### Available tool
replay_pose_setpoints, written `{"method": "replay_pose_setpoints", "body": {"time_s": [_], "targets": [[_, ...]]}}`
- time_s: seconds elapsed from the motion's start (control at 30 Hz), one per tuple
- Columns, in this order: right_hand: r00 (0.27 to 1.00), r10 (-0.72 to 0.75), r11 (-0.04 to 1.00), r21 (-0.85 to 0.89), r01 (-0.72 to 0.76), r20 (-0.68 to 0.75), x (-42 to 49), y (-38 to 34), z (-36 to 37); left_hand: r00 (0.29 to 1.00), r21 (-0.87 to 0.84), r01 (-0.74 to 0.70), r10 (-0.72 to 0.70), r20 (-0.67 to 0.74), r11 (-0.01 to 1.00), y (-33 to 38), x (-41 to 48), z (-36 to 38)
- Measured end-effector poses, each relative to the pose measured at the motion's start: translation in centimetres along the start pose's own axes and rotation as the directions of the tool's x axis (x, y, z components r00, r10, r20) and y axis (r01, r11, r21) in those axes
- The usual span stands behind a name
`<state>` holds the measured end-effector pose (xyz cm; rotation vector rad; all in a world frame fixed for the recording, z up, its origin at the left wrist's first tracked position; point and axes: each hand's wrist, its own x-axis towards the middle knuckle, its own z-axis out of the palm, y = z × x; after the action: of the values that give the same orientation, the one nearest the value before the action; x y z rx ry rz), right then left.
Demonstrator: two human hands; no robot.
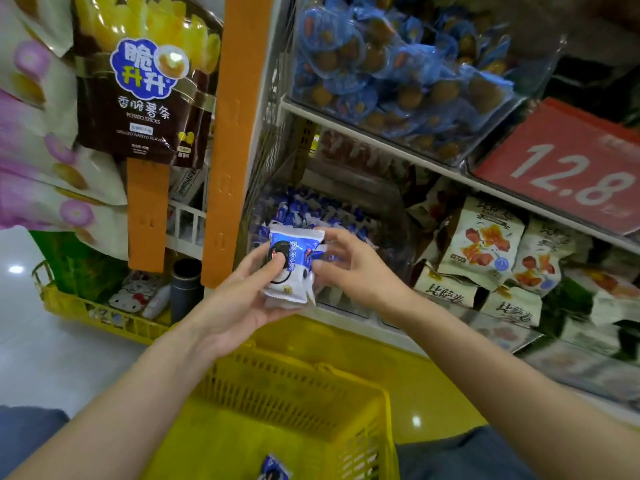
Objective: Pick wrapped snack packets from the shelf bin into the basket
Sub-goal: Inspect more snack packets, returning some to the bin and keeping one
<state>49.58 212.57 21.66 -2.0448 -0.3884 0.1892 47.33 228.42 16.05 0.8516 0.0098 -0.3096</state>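
Your left hand [242,303] holds the snack packet [294,265], thumb on top, just outside the shelf bin [398,251]. Your right hand [349,268] touches its edge; I cannot tell if it pinches. Lower the snack packet gently into the basket [277,362] below.

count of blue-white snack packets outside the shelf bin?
2. The held packet sits between the left hand and right hand; the loose packet lies in the yellow basket at the frame's bottom edge. Others may be stacked under the held one or cropped out.
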Motion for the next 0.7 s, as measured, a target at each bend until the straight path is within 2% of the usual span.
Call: {"method": "replay_pose_setpoints", "body": {"time_s": [0.1, 0.23, 0.37, 0.43, 0.5, 0.57, 0.63, 0.7], "targets": [[0.995, 0.03, 0.999, 0.024, -0.032, 0.096, -1.1, 0.1, -0.1, 0.996, 0.08, 0.089, -0.091, 0.024, 0.993, 0.1, -0.2, -0.2], [0.998, 0.056, 0.998, 0.034, -0.056, 0.01, -1.6, 0.5, 0.5, 0.992, 0.174, 0.113, -0.12, 0.032, 0.978, -0.2, -0.3, -0.5], [1.0, 0.019, 0.999, 0.044, -0.019, -0.013, -1.5, 0.5, 0.4, 0.991, 0.131, 0.127, -0.13, 0.018, 0.983, -0.4, -0.3, -0.6], [0.997, 0.004, 0.999, 0.036, -0.002, -0.072, -1.3, 0.3, -0.2, 0.994, 0.075, 0.107, -0.107, -0.001, 0.991, -0.4, -0.2, -0.6], [0.991, 0.0, 0.997, 0.07, 0.01, -0.134, -0.7, -0.1, -1.1, 0.994, 0.023, 0.069, -0.067, -0.083, 0.997, -0.2, 0.0, -0.8], [0.971, -0.041, 0.991, 0.113, 0.069, -0.234, 0.7, -0.4, -2.6, 0.985, 0.042, 0.023, -0.015, -0.174, 0.999, 0.0, 0.2, -1.0], [0.924, -0.073, 0.995, 0.038, 0.094, -0.377, 3.0, -0.1, -4.3, 0.977, 0.062, -0.031, 0.043, -0.208, 0.998, 0.3, 0.3, -1.2], [0.874, -0.017, 0.995, -0.098, -0.035, -0.485, 6.0, 1.0, -5.5, 0.971, 0.093, -0.071, 0.09, -0.222, 0.993, 0.5, 0.6, -1.2]]}}
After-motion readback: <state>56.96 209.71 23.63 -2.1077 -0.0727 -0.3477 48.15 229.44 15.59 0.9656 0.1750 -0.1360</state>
